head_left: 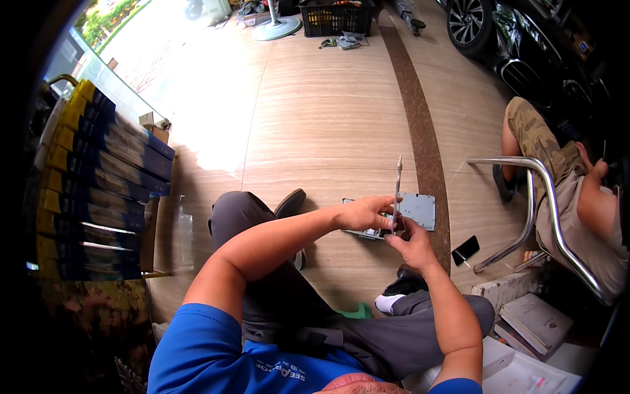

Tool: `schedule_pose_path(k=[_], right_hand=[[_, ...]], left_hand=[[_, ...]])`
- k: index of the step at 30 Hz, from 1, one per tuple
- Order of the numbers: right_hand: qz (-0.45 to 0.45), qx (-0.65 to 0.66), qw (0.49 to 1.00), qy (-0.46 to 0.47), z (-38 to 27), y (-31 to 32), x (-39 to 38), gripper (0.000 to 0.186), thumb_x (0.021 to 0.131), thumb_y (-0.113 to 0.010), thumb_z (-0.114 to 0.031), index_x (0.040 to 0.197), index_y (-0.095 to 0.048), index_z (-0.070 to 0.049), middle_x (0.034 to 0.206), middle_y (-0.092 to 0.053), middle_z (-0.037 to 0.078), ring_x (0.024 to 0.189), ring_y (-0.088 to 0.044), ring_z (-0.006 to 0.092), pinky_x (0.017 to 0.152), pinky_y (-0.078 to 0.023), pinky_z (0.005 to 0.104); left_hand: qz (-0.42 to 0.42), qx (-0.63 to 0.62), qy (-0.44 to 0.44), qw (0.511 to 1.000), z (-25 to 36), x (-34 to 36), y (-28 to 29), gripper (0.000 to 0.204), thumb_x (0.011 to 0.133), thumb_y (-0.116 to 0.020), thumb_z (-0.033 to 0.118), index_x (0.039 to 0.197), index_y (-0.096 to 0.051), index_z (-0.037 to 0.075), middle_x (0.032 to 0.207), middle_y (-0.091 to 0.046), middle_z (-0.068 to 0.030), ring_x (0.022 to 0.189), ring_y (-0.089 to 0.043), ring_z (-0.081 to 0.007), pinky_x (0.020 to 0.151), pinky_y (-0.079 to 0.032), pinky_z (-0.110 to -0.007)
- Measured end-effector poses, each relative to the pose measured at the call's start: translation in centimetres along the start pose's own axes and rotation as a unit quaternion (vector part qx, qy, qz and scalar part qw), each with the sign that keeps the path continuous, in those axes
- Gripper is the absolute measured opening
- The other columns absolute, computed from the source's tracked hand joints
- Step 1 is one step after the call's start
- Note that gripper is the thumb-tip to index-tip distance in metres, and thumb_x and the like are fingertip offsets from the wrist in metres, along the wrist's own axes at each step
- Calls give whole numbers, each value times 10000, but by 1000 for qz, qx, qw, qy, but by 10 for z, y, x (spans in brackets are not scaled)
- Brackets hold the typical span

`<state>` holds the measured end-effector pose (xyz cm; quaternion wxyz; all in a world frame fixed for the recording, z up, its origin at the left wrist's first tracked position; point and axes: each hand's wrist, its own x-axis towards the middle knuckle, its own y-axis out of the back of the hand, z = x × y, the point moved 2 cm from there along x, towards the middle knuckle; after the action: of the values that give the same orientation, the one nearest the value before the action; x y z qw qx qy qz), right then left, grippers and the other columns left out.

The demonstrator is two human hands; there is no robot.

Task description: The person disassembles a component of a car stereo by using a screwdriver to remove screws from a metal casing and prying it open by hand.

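My left hand (pixel 367 213) and my right hand (pixel 410 243) meet near the middle of the view, both closed on a thin upright plate (pixel 398 176) seen nearly edge-on. My left fingers are on its upper part, my right thumb and fingers lower down. Just beyond and under my hands a flat grey metal panel (pixel 417 207) lies on the floor, with small bits on it. Next to it, partly hidden by my hands, is an open low case (pixel 357 234) whose contents I cannot make out.
A phone (pixel 465 250) lies right of my knee. A co-worker (pixel 558 190) sits by a chrome chair frame (pixel 545 171) and black car (pixel 505 52). A display rack (pixel 98 184) stands left, books (pixel 533 320) lower right, a green stool (pixel 354 311) below, a black crate (pixel 335 18) far back.
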<state>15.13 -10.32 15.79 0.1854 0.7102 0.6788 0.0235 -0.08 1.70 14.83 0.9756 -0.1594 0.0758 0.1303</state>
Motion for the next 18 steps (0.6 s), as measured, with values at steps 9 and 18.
schedule_pose_path(k=[9, 18], right_hand=[[-14, -4, 1000, -8, -1, 1, -1, 456, 792, -743, -151, 1189, -593, 14, 1003, -670, 72, 906, -611, 136, 819, -490, 291], [-18, -11, 1000, -8, -4, 1, -1, 452, 793, -739, -142, 1192, -594, 12, 1011, -667, 68, 917, -608, 137, 825, -487, 292]], left_hand=[[-34, 19, -1, 999, 8, -1, -3, 746, 924, -567, -9, 1517, -115, -28, 1352, -505, -149, 1283, -466, -223, 1092, -352, -348], [-35, 30, 6, 999, 6, -1, -1, 749, 921, -562, -23, 1521, -113, -16, 1357, -503, -153, 1270, -477, -220, 1079, -371, -343]])
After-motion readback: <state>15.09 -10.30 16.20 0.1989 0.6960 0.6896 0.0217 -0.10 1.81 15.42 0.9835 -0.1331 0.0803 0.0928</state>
